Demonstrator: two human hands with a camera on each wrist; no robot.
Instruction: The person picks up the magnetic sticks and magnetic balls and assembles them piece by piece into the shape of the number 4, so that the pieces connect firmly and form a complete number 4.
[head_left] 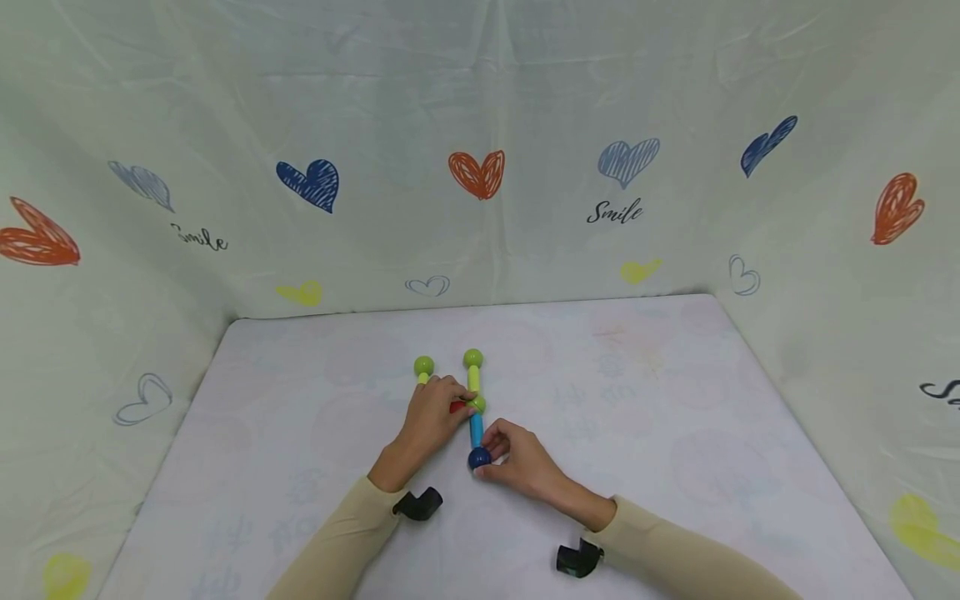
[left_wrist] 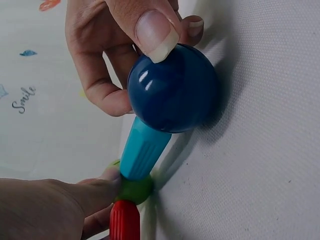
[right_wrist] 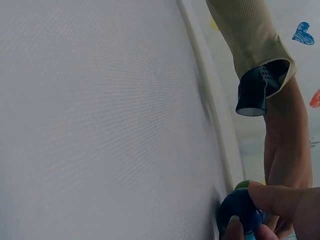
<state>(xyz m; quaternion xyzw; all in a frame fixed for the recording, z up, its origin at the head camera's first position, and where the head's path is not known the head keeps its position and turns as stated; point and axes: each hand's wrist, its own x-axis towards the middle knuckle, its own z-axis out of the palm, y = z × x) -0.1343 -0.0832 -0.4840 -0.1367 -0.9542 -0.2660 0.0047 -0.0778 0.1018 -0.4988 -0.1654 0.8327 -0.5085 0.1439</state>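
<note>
My left hand (head_left: 433, 410) pinches the green ball (head_left: 477, 404) at the joint of a ball-and-rod toy lying on the table. From that joint a yellow-green rod (head_left: 473, 380) runs back to another green ball (head_left: 473, 358). A red rod (left_wrist: 125, 222) leaves it to the left, partly covered by the hand. Toward me extends a light blue rod (left_wrist: 145, 150), with a dark blue ball (left_wrist: 172, 90) at its end. My right hand (head_left: 525, 462) holds this dark blue ball between thumb and fingers. Beyond my left hand shows one more green ball (head_left: 423, 365) on a mostly hidden rod.
The white table (head_left: 637, 433) has a pale cloth surface. Behind and at both sides hangs a light curtain (head_left: 375, 108) printed with hearts and words. A black wrist mount (head_left: 420, 504) sticks out from the left sleeve, another mount (head_left: 579, 558) from the right.
</note>
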